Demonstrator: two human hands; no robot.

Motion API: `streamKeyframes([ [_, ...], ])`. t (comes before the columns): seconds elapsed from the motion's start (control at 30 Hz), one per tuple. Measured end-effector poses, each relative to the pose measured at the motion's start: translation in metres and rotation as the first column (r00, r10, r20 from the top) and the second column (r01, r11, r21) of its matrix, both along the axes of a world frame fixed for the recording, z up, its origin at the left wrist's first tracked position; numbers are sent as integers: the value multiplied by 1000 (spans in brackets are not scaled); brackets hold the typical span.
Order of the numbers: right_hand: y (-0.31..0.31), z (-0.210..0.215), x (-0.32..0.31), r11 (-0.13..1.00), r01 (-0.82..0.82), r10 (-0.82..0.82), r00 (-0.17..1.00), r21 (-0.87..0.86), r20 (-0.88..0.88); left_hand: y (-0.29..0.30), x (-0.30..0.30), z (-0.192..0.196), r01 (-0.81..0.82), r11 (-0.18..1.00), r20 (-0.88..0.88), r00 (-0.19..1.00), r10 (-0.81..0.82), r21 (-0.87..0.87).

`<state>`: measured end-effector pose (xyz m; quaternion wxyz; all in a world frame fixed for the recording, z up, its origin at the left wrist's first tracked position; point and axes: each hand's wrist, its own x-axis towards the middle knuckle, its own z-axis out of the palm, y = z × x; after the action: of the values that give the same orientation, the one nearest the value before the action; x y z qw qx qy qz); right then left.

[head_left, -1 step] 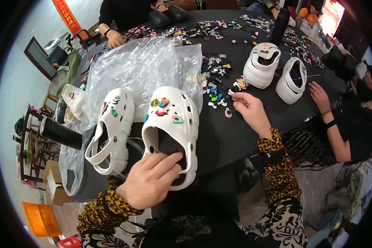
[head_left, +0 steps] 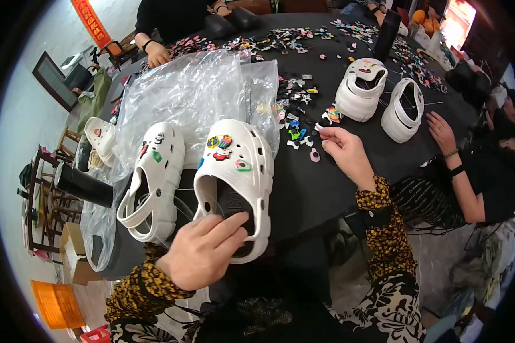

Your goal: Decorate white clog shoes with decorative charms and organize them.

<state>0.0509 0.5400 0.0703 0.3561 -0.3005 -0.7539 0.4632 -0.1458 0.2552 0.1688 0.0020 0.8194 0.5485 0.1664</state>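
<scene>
My left hand (head_left: 203, 248) is closed round the heel end of a white clog (head_left: 234, 143), its fingers inside the opening. Several colourful shoe charms sit on the clog's upper, among them a green-rimmed one (head_left: 242, 165). Left of it lies a second white clog (head_left: 163, 154) with a few charms, its heel strap toward me. Over the table at centre right, my right hand (head_left: 349, 153) is closed in a pinch with a small white charm (head_left: 319, 128) at its fingertips. Loose shoe charms (head_left: 297, 134) are scattered just left of those fingertips.
Clear plastic bags (head_left: 180, 97) cover the table behind the clogs. Another white pair (head_left: 360, 91) stands at right, near a co-worker's hand (head_left: 442, 132). A co-worker's hand (head_left: 157, 54) rests at the far left. Black bottles stand at left (head_left: 83, 184) and far right (head_left: 387, 34).
The clog and my left hand have shifted very slightly to the left. My right hand holds nearly the same place.
</scene>
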Motion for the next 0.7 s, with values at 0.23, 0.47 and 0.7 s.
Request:
streamKeyframes([
  [0.23,0,3,4,1000,-12,12,999,-5,49,-17,-20,39,-54,996,-272,962,32,-75],
  [0.47,-25,32,0,950,15,-103,957,311,270,-38,-21,30,-235,965,-134,966,219,-115],
  [0.7,-35,30,-3,805,-157,-200,836,572,511,-32,-19,20,-339,912,621,670,407,-232],
])
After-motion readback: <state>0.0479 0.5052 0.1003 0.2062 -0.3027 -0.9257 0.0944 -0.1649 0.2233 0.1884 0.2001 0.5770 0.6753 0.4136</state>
